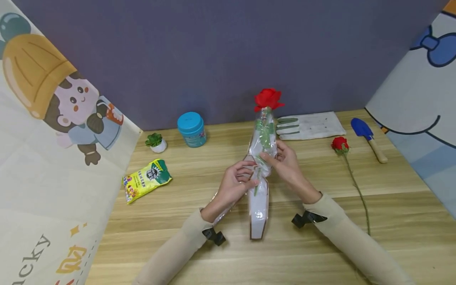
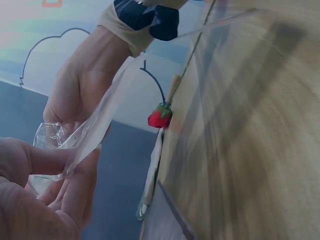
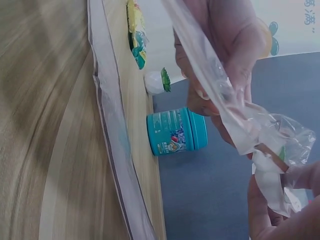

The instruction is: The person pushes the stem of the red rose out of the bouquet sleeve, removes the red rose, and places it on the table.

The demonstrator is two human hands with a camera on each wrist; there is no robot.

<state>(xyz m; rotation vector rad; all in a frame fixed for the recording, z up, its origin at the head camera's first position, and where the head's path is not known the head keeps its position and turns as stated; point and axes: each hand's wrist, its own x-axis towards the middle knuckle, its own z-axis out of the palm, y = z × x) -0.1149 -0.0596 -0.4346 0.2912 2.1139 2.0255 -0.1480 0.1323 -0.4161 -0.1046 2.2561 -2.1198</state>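
Observation:
A red rose [image 1: 268,99] stands out of the top of a clear and white plastic wrapping sheet [image 1: 259,209] with a brown border. My left hand [image 1: 233,184] pinches the wrapping's left side around the stem. In the left wrist view, its thumb and fingers [image 2: 80,172] close on clear film. Slightly higher, on the other side, my right hand [image 1: 287,166] pinches the gathered wrapping between thumb and fingers. The right wrist view shows crumpled film [image 3: 295,135] bunched at that hand. Most of the wrapped stem is hidden by the film and fingers.
A second red rose [image 1: 340,144] lies to the right, beside a blue trowel [image 1: 362,127]. White gloves [image 1: 313,126] lie at the back edge. On the left are a turquoise jar [image 1: 192,130], a small potted succulent [image 1: 156,142] and a yellow-green packet [image 1: 147,180].

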